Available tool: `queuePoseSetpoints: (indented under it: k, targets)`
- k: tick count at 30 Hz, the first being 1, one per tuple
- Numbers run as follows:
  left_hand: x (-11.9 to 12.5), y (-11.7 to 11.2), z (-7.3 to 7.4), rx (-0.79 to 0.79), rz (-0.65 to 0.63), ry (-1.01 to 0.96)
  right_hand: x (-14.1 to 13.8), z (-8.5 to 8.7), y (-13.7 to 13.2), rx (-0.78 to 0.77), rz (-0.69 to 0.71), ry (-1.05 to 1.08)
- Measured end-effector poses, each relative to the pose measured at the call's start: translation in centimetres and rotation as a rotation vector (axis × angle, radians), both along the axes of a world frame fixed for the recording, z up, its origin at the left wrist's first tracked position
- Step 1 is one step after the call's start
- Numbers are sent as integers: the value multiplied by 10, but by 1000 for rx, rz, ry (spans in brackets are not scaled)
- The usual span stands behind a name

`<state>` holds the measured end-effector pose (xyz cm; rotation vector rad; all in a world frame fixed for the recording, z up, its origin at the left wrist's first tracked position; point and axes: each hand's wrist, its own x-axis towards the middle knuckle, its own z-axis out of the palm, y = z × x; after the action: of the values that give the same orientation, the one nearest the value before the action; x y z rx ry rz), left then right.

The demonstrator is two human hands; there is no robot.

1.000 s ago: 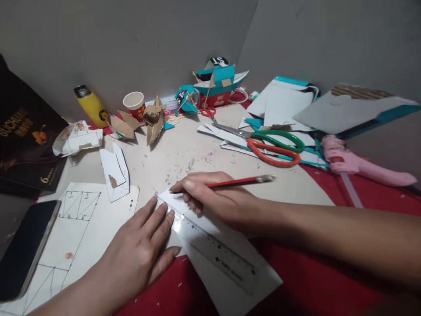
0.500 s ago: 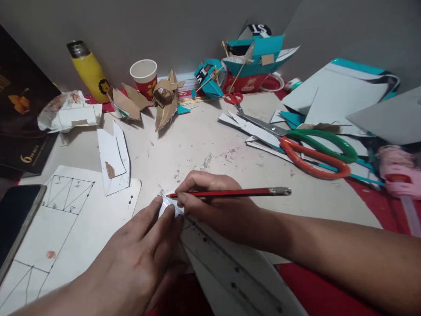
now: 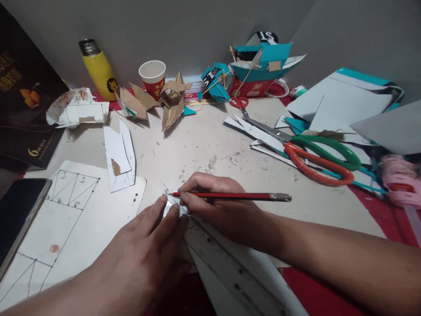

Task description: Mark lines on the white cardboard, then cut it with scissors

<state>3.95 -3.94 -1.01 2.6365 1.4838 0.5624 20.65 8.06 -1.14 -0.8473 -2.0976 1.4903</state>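
A red-and-black pencil is pinched in my right hand, its point resting by the end of a clear ruler. My left hand presses its fingertips on the ruler's shiny far end, holding it down against a white card sheet. The ruler slants from under my fingers toward the lower right. Both hands nearly touch, and my left hand hides part of the ruler and sheet.
At left lie a card with drawn lines, a phone and a folded white piece. Scissors lie on scraps at right. Behind stand a yellow bottle, a paper cup, cardboard models and a blue boat.
The whole view has shifted slightly, with most things appearing a little further right. My hands keep nearly the same hold on the pencil and ruler; the pencil tip stays near the ruler's end.
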Motion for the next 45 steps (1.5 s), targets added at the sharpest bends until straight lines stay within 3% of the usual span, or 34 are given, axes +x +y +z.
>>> queuePoseSetpoints:
  k: [9,30,45]
  targets:
    - [0,0,1,-34,-7,0,-1,-1,1,15,-10,0]
    - [-1,1,2,-29,-23,45,1,4,4,-167,0,26]
    - [-1,0,2,-10,-27,75,5,6,7,-62,17,-29]
